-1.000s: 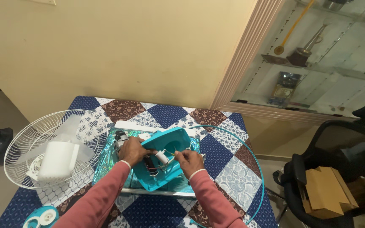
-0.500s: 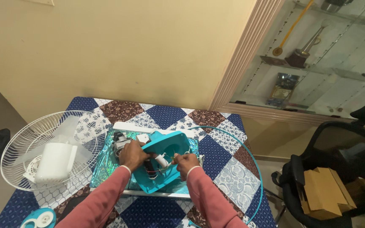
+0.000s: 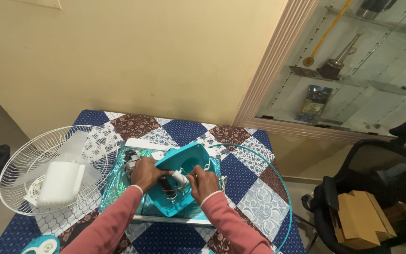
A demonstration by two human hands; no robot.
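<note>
Left hand (image 3: 145,172), in a pinkish-red sleeve, closed over the left edge of a teal fan housing (image 3: 183,162), gripping and steadying it. Right hand (image 3: 202,182), same sleeve colour, curled just right of the housing's middle, fingertips pinched at something small among the wiring; impossible to tell exactly what is pinched. Between the two hands, inside the open shell: a small white cylindrical part (image 3: 180,178), dark windings and thin wires. Housing tilted with its hollow side up, resting on a shiny teal sheet over a flat white tray (image 3: 165,219), near the centre of the table, directly in front of the body and touching both hands.

Judging by the layout, disassembly looks well along: guard off, shell opened, internals exposed; wiring and the motor (image 3: 131,157), a metal lump peeking out just left of the left hand, seemingly not yet freed.

Farther left, a white wire fan guard (image 3: 22,162) lying flat, overhanging the table edge, with pale translucent blades and a white boxy piece (image 3: 61,183) resting in it. At the near left corner, a small teal and white round cap (image 3: 42,245). To the right, a thin teal ring (image 3: 284,188) curving across the patchwork tablecloth (image 3: 184,129) of blue, brown and floral squares. Beyond the table on the right, a black office chair (image 3: 377,188) holding flattened cardboard (image 3: 365,218). Far right, a glass display cabinet (image 3: 353,61) with trophies.
</note>
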